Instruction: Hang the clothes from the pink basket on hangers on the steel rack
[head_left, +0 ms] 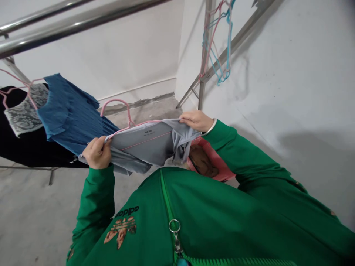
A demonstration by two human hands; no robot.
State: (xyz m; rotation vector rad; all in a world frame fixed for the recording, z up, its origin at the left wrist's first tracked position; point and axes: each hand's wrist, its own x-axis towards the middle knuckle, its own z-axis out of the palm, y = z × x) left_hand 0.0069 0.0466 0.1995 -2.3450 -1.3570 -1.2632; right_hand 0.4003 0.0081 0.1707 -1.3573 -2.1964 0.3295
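Note:
A grey garment [144,144] lies stretched over a pink wire hanger [123,111] in front of my chest. My left hand [97,152] is closed on the garment's left shoulder. At the right shoulder, my right hand [196,120] pinches the fabric; a bangle sits on that wrist. Both my arms are in green jacket sleeves.
A blue garment [69,114], a grey lace piece [26,107] and a black cloth [27,147] hang at left from a steel drying rack [69,26]. Spare pink and blue hangers [219,48] dangle on the rack's right post. A pink basin [213,162] sits below on the concrete floor.

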